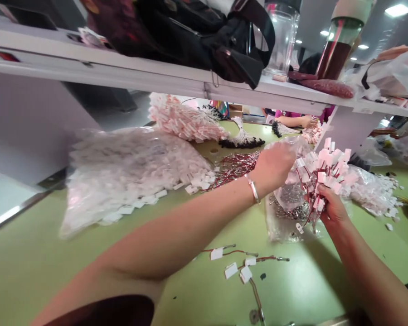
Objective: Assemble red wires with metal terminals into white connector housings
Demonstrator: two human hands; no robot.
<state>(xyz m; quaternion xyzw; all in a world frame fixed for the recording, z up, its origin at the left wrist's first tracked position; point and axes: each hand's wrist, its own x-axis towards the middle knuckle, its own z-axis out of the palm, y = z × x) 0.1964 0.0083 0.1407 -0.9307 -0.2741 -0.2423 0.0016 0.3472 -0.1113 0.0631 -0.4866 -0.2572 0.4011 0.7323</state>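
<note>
My right hand (335, 206) is wrapped round a bunch of wires with white connectors (321, 176); the connectors fan out above and left of the fingers. To the left of that bunch is my left hand (275, 165), a bracelet on its wrist. Motion smears its fingers, which point away from me, so what they hold cannot be made out. Beneath both hands lies a clear plastic bag (275, 226) with metal-tipped wires. Loose red wires (236, 167) are heaped behind my left wrist. Nearer to me, several short wires with white housings (246, 274) lie on the green table (190, 294).
A large bag of white housings (139, 167) spills open at left, with a pink-white pile (183, 120) behind it. At right is another bag of small white parts (374, 190). A shelf (177, 77) carrying a black bag (197, 31) and bottles crosses above. Another person's arm (294, 121) is beyond.
</note>
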